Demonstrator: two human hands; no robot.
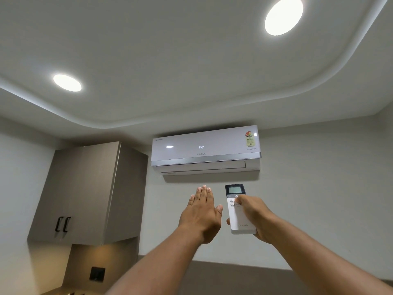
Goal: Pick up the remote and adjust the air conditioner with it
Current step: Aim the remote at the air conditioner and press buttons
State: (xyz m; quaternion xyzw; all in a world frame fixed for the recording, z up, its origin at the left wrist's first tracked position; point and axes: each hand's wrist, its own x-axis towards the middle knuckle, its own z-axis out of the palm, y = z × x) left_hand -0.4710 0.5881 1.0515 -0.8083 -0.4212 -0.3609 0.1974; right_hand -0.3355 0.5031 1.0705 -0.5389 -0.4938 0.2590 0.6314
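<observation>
Cabinetry comes first at nine o'clock: a tall taupe laminate wall cabinet (85,192) with two black bar handles (62,224) side by side near its lower edge, and beneath it, toward seven o'clock, a small dark square wall plate (97,274) on a warmly lit panel. Above, at ten o'clock, a small round recessed ceiling light (67,82) glows in the grey stepped ceiling (170,60). At the centre, high on the pale wall (319,188), hangs the white glossy split air conditioner (205,149), its front showing "24" and an energy sticker at its right end; its louvre looks closed or nearly so. Just below it, at six o'clock, the left hand (202,216) is raised flat, palm toward the wall, fingers straight and together, holding nothing. Just beside it to the right, not touching, the right hand (253,218) is wrapped around the slim white rectangular remote (239,209) with a dark screen at its top, held upright and aimed at the unit, the thumb (241,199) resting on the buttons under the screen. At one o'clock a larger round ceiling light (284,15) shines near the upper edge.
</observation>
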